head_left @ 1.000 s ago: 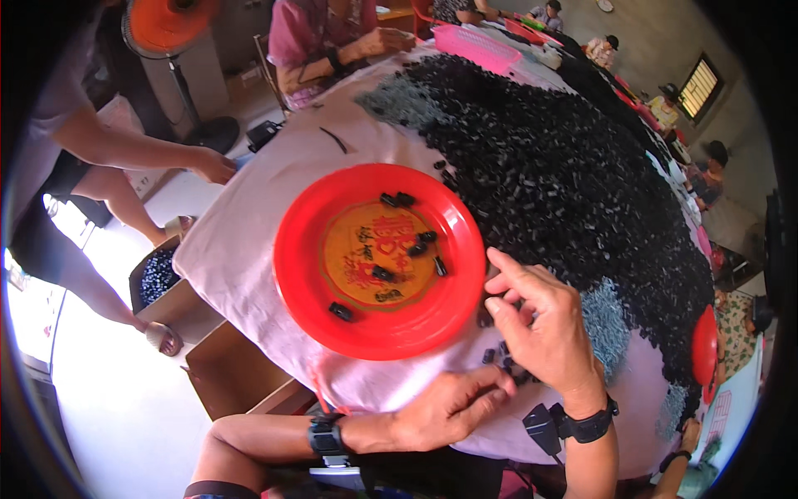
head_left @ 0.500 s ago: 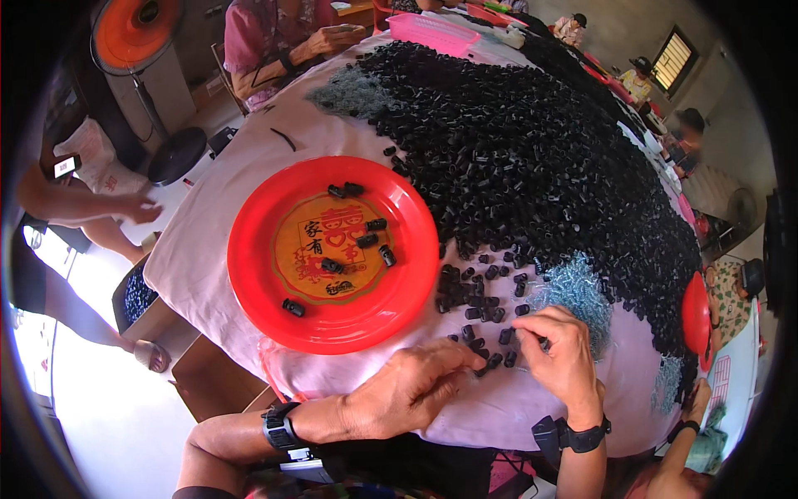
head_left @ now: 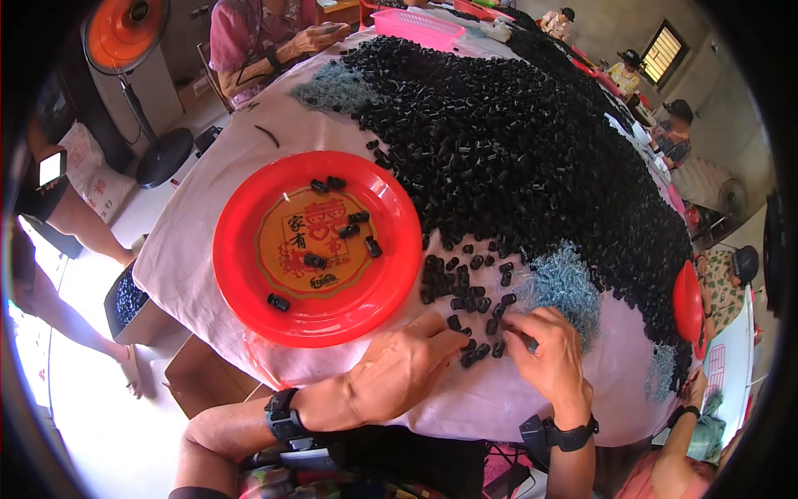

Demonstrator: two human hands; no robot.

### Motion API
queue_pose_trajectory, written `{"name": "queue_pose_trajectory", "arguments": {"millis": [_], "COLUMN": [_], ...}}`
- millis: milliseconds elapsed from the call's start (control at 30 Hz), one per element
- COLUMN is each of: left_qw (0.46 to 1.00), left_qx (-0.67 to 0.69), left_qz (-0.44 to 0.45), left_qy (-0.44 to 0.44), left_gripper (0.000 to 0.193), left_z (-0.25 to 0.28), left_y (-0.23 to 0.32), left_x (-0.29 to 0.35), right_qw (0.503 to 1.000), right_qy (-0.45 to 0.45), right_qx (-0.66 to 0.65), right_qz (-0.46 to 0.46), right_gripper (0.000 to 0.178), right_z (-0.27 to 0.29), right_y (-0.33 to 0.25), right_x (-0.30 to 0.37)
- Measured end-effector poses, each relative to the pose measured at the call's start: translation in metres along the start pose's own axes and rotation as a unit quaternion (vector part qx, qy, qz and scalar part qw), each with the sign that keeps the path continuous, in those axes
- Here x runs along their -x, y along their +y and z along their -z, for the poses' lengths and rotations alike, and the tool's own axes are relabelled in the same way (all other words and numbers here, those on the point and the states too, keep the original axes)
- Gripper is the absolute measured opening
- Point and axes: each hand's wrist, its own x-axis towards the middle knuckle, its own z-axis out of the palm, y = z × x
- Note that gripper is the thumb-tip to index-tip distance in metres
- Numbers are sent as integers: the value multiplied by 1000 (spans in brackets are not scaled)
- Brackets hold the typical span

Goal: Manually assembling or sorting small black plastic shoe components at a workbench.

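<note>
Small black cylindrical pieces [head_left: 475,299] lie loosely scattered on the pink cloth between the red plate and my right hand. My left hand [head_left: 407,366] reaches in palm down, its fingers bent together against the nearest of these pieces; what it pinches is hidden. Facing it, my right hand [head_left: 544,353] has thumb and fingers curled together just right of the same pieces, and I cannot make out what is between them. Several black pieces sit spread out on the red plate [head_left: 237,274]. Thin bluish springs [head_left: 565,287] form a small pile beyond my right hand.
A large heap of black pieces [head_left: 515,141] covers the table's middle. More springs [head_left: 337,87] lie far left, near a pink basket [head_left: 420,29]. Other people sit around the table. Cardboard boxes [head_left: 208,374] and a standing fan [head_left: 125,37] are on the left.
My left hand has shifted slightly left and up to the scattered pieces. My right fingers have curled inward, away from a piece they touched. The view has moved a little.
</note>
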Motion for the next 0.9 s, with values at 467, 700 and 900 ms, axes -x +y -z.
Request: {"name": "queue_pose_trajectory", "arguments": {"millis": [467,700,900], "left_qw": [998,997,998], "left_qx": [29,-63,-56], "left_qz": [-10,-11,27], "left_qy": [48,45,5], "left_gripper": [27,38,32], "left_z": [-9,-15,-13], "left_y": [-7,3,0], "left_x": [-9,-20,-29], "right_qw": [978,959,961], "right_qy": [21,72,60], "right_qx": [-174,-244,-243], "right_qz": [-111,-130,-118], "right_gripper": [17,17,15], "right_z": [-3,-14,-18], "right_y": [5,-1,-10], "right_x": [23,28,34]}}
